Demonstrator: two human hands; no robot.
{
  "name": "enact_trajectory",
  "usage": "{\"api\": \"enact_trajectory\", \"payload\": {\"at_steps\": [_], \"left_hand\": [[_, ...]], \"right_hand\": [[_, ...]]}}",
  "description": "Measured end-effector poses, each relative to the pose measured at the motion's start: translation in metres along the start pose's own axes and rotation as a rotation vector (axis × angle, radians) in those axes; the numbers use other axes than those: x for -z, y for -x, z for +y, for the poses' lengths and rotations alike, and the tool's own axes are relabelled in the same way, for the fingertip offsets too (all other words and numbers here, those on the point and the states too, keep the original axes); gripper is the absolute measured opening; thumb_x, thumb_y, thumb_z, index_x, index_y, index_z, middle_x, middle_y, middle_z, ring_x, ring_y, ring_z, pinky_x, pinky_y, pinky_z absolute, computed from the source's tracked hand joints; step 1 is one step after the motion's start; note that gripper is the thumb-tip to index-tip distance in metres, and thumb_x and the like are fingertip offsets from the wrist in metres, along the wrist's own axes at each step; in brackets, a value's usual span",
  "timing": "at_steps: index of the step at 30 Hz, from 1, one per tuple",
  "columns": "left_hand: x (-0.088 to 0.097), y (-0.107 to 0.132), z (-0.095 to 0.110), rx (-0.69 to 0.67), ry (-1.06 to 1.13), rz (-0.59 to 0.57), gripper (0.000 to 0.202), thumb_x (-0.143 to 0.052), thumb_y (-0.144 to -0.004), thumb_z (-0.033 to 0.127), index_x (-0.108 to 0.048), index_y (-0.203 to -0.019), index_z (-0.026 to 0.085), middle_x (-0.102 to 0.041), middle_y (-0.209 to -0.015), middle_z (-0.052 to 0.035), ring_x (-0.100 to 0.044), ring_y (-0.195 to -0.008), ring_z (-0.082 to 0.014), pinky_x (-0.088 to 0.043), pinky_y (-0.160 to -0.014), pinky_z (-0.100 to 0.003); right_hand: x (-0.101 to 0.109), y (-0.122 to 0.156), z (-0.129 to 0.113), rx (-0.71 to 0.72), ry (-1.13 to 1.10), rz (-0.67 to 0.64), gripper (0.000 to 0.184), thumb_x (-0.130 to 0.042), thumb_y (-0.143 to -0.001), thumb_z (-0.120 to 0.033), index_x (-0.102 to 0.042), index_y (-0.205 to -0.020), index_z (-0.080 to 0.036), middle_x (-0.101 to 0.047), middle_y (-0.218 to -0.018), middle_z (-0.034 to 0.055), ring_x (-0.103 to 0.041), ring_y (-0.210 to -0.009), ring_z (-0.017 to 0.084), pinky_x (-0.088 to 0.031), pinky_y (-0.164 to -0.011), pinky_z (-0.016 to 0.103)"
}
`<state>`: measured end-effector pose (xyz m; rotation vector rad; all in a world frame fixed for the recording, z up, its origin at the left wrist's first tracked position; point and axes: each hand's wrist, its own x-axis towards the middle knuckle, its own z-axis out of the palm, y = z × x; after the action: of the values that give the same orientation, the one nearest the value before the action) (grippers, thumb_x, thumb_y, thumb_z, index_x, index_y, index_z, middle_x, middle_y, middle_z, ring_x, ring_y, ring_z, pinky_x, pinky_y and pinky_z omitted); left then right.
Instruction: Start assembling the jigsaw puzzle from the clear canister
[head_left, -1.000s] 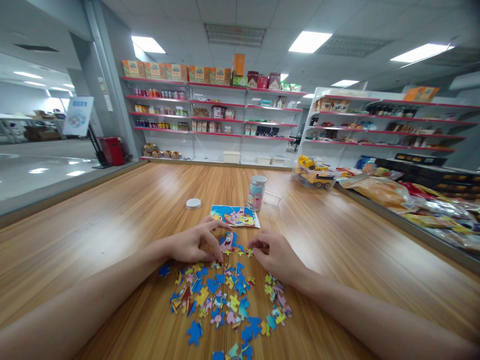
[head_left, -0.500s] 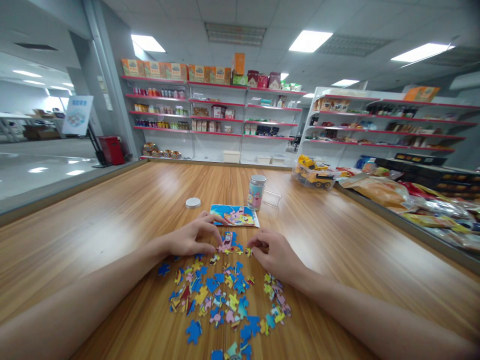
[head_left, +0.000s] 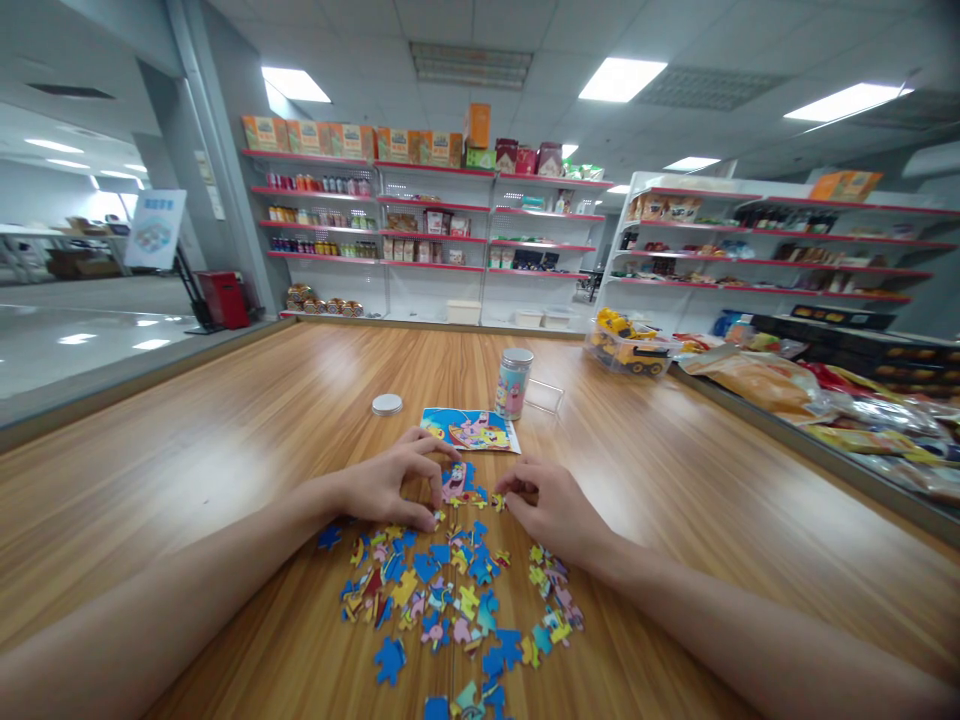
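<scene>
My left hand [head_left: 397, 487] is closed, with thumb and fingertips at a small yellow-and-white puzzle piece [head_left: 439, 517]. Just beyond it lies a joined cluster of puzzle pieces [head_left: 455, 484] showing a pink figure on blue. On the cluster's right side, my right hand [head_left: 546, 502] pinches a yellow puzzle piece [head_left: 498, 502] close to the tabletop; its curled fingers partly hide the grip. Loose puzzle pieces [head_left: 426, 568] in blue, yellow and pink spread toward me below both hands. A printed picture sheet [head_left: 472, 431] lies flat behind the cluster.
A cartoon-printed can [head_left: 514, 384] stands behind the sheet, with a round white lid [head_left: 387, 404] to its left and a clear frame-like object [head_left: 544, 397] to its right. Farther right are a bin of yellow toy trucks [head_left: 628, 345] and packaged snacks [head_left: 757, 385]. Stocked shelves [head_left: 431, 205] line the back.
My left hand has shifted slightly toward me and right, bringing the small piece nearer the cluster. My right hand has stayed almost still.
</scene>
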<state>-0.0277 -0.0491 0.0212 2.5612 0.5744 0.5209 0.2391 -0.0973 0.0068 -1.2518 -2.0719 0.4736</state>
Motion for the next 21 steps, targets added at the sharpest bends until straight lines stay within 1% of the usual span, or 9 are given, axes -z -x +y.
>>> {"api": "enact_trajectory", "payload": {"at_steps": [3, 7, 10, 12, 15, 18, 21], "left_hand": [[0.000, 0.000, 0.000, -0.004, 0.001, 0.011, 0.023, -0.079, -0.074, 0.041, -0.070, -0.080, 0.021, -0.051, -0.133, -0.0042, -0.035, -0.128, -0.0284, -0.027, -0.111, -0.045], [0.000, -0.001, 0.002, -0.006, 0.026, 0.007, 0.023, -0.078, -0.075, 0.040, -0.068, -0.076, 0.019, -0.051, -0.132, -0.0047, -0.037, -0.127, -0.0289, -0.028, -0.110, -0.045], [0.001, -0.001, 0.002, 0.007, 0.072, 0.016, 0.022, -0.074, -0.079, 0.039, -0.068, -0.077, 0.019, -0.051, -0.132, -0.0056, -0.037, -0.128, -0.0294, -0.027, -0.110, -0.046], [0.001, 0.000, -0.001, 0.021, 0.135, 0.049, 0.021, -0.071, -0.082, 0.039, -0.069, -0.081, 0.019, -0.052, -0.130, -0.0073, -0.039, -0.128, -0.0294, -0.028, -0.110, -0.045], [0.000, 0.001, -0.011, 0.040, 0.307, 0.119, 0.022, -0.068, -0.085, 0.039, -0.069, -0.089, 0.017, -0.054, -0.126, -0.0103, -0.047, -0.122, -0.0280, -0.035, -0.105, -0.043], [-0.002, 0.002, -0.021, 0.065, 0.472, 0.179, 0.023, -0.069, -0.084, 0.038, -0.069, -0.090, 0.016, -0.058, -0.120, -0.0118, -0.052, -0.118, -0.0271, -0.039, -0.101, -0.041], [-0.003, 0.003, -0.026, 0.074, 0.529, 0.207, 0.022, -0.071, -0.082, 0.037, -0.070, -0.088, 0.015, -0.060, -0.116, -0.0120, -0.053, -0.116, -0.0269, -0.038, -0.102, -0.042]], "right_hand": [[0.001, 0.000, -0.002, -0.009, 0.025, 0.010, 0.023, -0.053, -0.073, -0.005, -0.072, -0.078, -0.017, -0.066, -0.082, 0.0047, -0.060, -0.074, 0.016, -0.046, -0.066, 0.026], [0.001, -0.001, -0.001, -0.023, 0.045, 0.039, 0.023, -0.052, -0.070, -0.001, -0.069, -0.069, -0.016, -0.064, -0.076, 0.0037, -0.058, -0.070, 0.015, -0.043, -0.063, 0.026], [0.001, 0.001, 0.000, 0.009, 0.021, 0.056, 0.024, -0.051, -0.069, 0.001, -0.068, -0.068, -0.015, -0.062, -0.075, 0.0033, -0.056, -0.067, 0.014, -0.041, -0.060, 0.025], [0.002, 0.003, -0.001, 0.084, -0.001, 0.048, 0.023, -0.052, -0.071, -0.001, -0.069, -0.073, -0.016, -0.060, -0.076, 0.0034, -0.054, -0.064, 0.014, -0.040, -0.059, 0.025], [0.004, 0.006, -0.007, 0.265, -0.030, -0.002, 0.023, -0.056, -0.074, -0.006, -0.073, -0.084, -0.018, -0.057, -0.078, 0.0042, -0.054, -0.070, 0.015, -0.042, -0.064, 0.028], [0.007, 0.008, -0.016, 0.421, -0.026, -0.092, 0.029, -0.057, -0.076, -0.008, -0.075, -0.095, -0.022, -0.057, -0.085, 0.0055, -0.054, -0.081, 0.018, -0.044, -0.074, 0.033], [0.009, 0.010, -0.021, 0.495, 0.000, -0.196, 0.032, -0.060, -0.077, -0.011, -0.074, -0.103, -0.024, -0.057, -0.093, 0.0066, -0.054, -0.089, 0.020, -0.044, -0.081, 0.038]]}}
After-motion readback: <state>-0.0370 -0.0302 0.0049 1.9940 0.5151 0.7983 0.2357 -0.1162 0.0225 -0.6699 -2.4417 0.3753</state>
